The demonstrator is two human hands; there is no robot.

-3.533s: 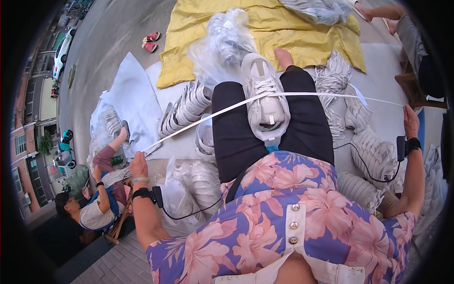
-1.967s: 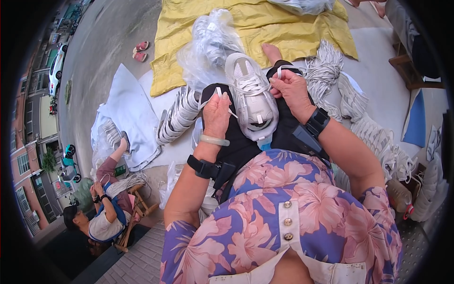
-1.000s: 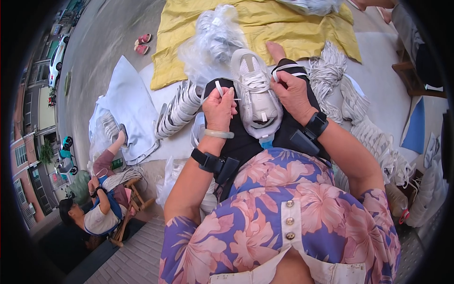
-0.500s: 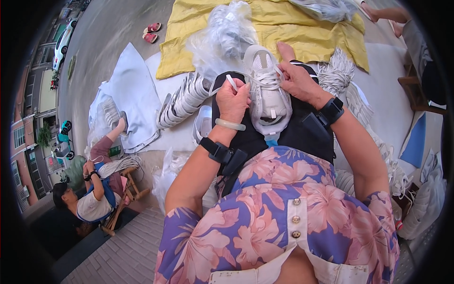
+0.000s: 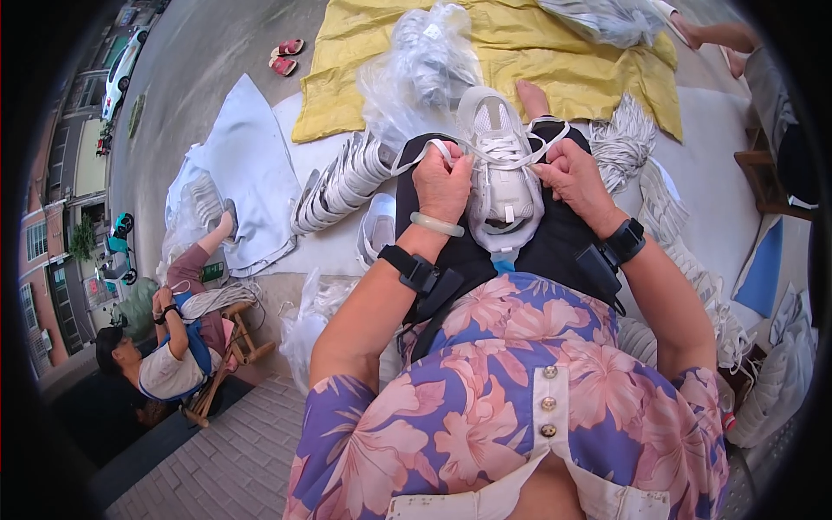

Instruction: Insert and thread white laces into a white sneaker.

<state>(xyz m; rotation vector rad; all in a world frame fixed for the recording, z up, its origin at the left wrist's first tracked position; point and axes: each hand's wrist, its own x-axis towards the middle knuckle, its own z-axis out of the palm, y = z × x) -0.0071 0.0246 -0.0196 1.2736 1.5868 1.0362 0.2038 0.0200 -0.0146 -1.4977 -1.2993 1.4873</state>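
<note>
A pale grey sneaker (image 5: 496, 186) rests on my lap, its ankle opening away from me and its toe toward me. Flat white shoelace (image 5: 511, 162) runs through its eyelets, and loose lengths loop out on both sides. My left hand (image 5: 442, 184) is closed in a pinch on the lace at the shoe's left side. On the other side, my right hand (image 5: 575, 184) pinches the lace between thumb and finger, close to the eyelets. Below the toe, a dark gap and a small white tab show; what they belong to is unclear.
A row of nested pale shoes (image 5: 342, 186) and a single shoe (image 5: 377, 227) lie left of my legs. Bundled white laces (image 5: 622, 139) lie at right. Ahead are clear plastic bags (image 5: 420, 61) on a yellow sheet (image 5: 555, 52). A co-worker (image 5: 173, 347) sits at far left.
My right hand has drawn back toward me and outward from the laces, and a wide lace loop now stands above the shoe. My left hand still pinches the lace.
</note>
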